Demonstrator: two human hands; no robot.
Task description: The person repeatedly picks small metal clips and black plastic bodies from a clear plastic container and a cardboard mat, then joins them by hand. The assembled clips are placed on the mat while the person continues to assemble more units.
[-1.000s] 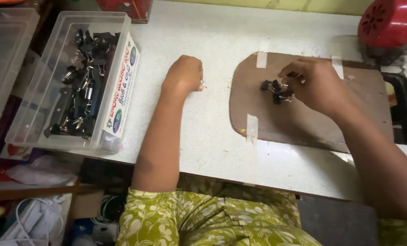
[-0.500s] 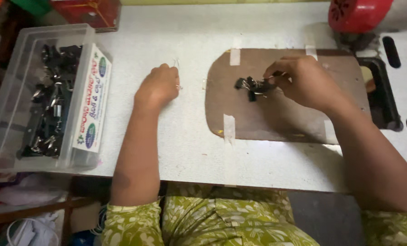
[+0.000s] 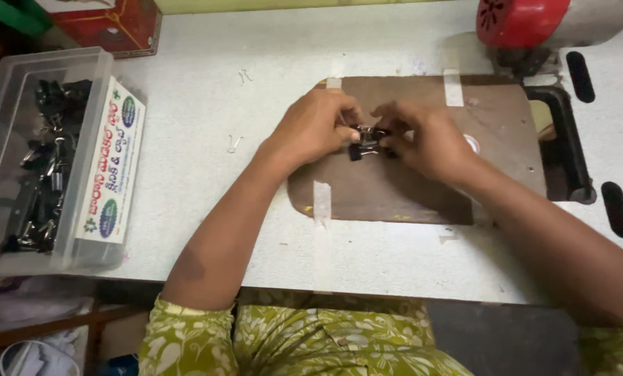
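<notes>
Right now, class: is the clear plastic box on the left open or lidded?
Open: the clear plastic box shows no lid, and black binder clips lie exposed inside.

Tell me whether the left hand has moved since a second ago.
Yes. The left hand has moved right, off the bare white table and onto the brown board, where it now meets the right hand at the black binder clip.

Glossy black metal binder clips (image 3: 367, 141), matt brown board (image 3: 423, 188), clear plastic box (image 3: 19, 83)
</notes>
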